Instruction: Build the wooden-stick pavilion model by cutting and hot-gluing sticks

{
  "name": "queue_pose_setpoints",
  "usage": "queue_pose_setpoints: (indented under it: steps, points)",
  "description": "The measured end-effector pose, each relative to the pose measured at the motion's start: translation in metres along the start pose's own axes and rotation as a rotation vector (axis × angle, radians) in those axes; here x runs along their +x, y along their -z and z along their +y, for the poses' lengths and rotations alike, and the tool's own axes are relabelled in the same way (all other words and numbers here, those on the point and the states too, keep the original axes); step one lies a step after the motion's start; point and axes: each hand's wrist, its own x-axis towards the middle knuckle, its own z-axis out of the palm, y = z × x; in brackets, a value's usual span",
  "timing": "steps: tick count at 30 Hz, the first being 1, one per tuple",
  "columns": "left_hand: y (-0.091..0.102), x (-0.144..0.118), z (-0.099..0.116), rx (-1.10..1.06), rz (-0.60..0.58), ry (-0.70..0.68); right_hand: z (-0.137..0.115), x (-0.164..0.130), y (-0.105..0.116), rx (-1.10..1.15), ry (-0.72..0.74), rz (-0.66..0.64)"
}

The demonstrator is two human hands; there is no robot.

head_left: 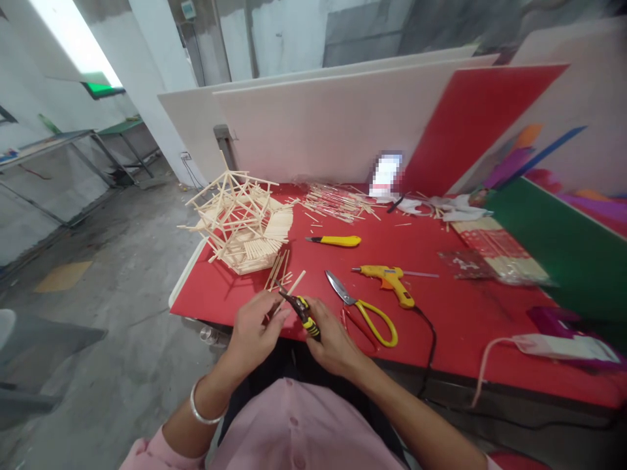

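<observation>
Head view: left hand (pixel 255 333) pinching a thin pale wooden stick (pixel 291 288) over the near edge of the red table (pixel 441 326). Right hand (pixel 330 339) wrapped around small black-and-yellow cutters (pixel 300 312), tips at the stick. Best to hold steady, cut straight. Spiky stick house (pixel 240 225) behind; shiny scissors (pixel 362 307) beside.

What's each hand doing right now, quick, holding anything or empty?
Left hand: closed on a thin wooden stick, pinched at its near end.
Right hand: closed around the black-and-yellow cutters, whose tip meets the stick.
</observation>
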Motion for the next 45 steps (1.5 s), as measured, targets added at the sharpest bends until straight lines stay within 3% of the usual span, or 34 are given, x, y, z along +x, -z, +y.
queue_pose_setpoints:
  steps: [4, 10, 20, 25, 30, 37, 41, 45]
  points:
    - [-0.001, 0.000, -0.004, -0.061, 0.036, 0.052, 0.004, 0.000, 0.002, -0.007, -0.010, -0.015]
    - [0.004, 0.003, -0.008, -0.076, -0.021, 0.095, 0.004, 0.000, 0.007, -0.005, -0.021, -0.077]
    - [0.004, 0.002, -0.010, -0.182, 0.041, 0.165, 0.006, 0.002, 0.001, -0.147, -0.023, -0.033]
    - [0.007, 0.002, -0.019, -0.206, -0.049, 0.187, 0.008, 0.007, 0.002, -0.103, -0.018, -0.054]
    - [0.010, 0.005, -0.029, -0.524, -0.237, 0.394, 0.008, 0.009, 0.010, -0.094, 0.045, -0.080]
    - [0.011, 0.004, -0.025, -0.720, -0.320, 0.491, 0.010, 0.009, 0.005, -0.117, 0.012, 0.020]
    - [0.007, 0.009, -0.030, -0.725, -0.250, 0.499, 0.007, 0.010, 0.007, -0.103, -0.028, 0.071]
    - [-0.001, 0.014, -0.056, -0.531, -0.130, 0.456, 0.006, 0.004, 0.015, -0.062, -0.052, 0.028]
